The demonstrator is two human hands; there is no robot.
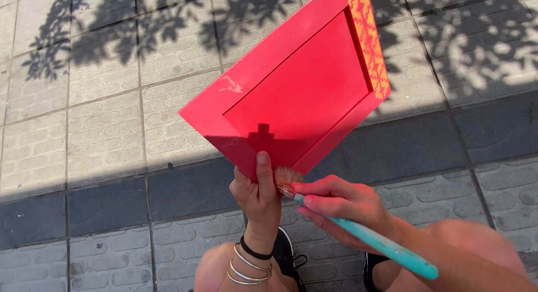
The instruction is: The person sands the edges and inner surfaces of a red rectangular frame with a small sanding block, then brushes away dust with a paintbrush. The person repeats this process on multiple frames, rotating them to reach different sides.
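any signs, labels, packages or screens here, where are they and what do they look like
No packages, labels or screens in view.
Red board: the nearest thing to a sign, held tilted over the paving by the left hand at its lower corner; flat, four-sided, raised frame round a sunken panel, orange patterned strip on its right edge.
Brush: teal handle, in the right hand, bristles at that corner.
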